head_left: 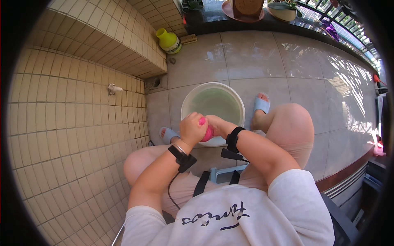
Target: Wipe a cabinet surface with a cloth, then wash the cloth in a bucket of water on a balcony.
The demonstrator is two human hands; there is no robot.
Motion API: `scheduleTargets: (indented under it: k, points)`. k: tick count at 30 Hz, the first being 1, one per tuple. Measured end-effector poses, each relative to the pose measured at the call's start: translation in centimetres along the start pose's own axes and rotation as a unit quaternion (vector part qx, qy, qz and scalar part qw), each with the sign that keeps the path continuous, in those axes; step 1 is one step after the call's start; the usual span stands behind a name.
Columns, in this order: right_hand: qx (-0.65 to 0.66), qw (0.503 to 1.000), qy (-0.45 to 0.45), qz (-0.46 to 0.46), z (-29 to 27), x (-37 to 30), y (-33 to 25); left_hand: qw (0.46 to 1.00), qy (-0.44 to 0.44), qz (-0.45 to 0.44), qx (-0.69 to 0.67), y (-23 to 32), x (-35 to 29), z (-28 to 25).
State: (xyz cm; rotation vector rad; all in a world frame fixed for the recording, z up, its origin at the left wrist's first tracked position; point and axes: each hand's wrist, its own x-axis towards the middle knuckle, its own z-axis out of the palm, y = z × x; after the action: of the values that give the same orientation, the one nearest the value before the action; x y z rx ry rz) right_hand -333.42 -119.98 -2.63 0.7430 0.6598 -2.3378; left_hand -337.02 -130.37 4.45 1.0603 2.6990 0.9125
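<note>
Both my hands are closed around a bright pink bundle that looks like cloth, held over the near side of a round white bucket. My left hand wraps it from the left, with a bit of pink showing between the fingers. On the other side my right hand grips it, and the two hands nearly touch. Much of the bundle is hidden inside the fists. Pale greenish water stands in the bucket, between my feet.
A tiled wall with a white tap rises at the left. A yellow-green container and a brush are in the far corner. Potted plants line the far ledge. Cabled black bands circle both wrists; a light blue frame shows beneath me.
</note>
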Motion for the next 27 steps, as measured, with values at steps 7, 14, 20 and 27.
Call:
scheduleTargets:
  k: [7,14,20,27]
  points:
    - [-0.034,0.995,0.000,0.095,-2.4,0.7,3.4,0.993,-0.116,0.020,0.001,-0.6,-2.1,1.0]
    - [-0.215,0.963,0.114,-0.112,1.4,-1.5,-0.7,0.997,0.037,0.044,0.048,-2.2,1.0,-4.3]
    - [-0.872,0.488,0.024,-0.025,-1.5,-5.0,3.0,0.953,0.250,-0.025,0.169,-3.3,2.1,-18.0]
    - [-0.877,0.439,0.095,-0.170,-3.4,-4.1,4.2,0.939,0.310,-0.134,0.066,-6.1,1.7,-20.1]
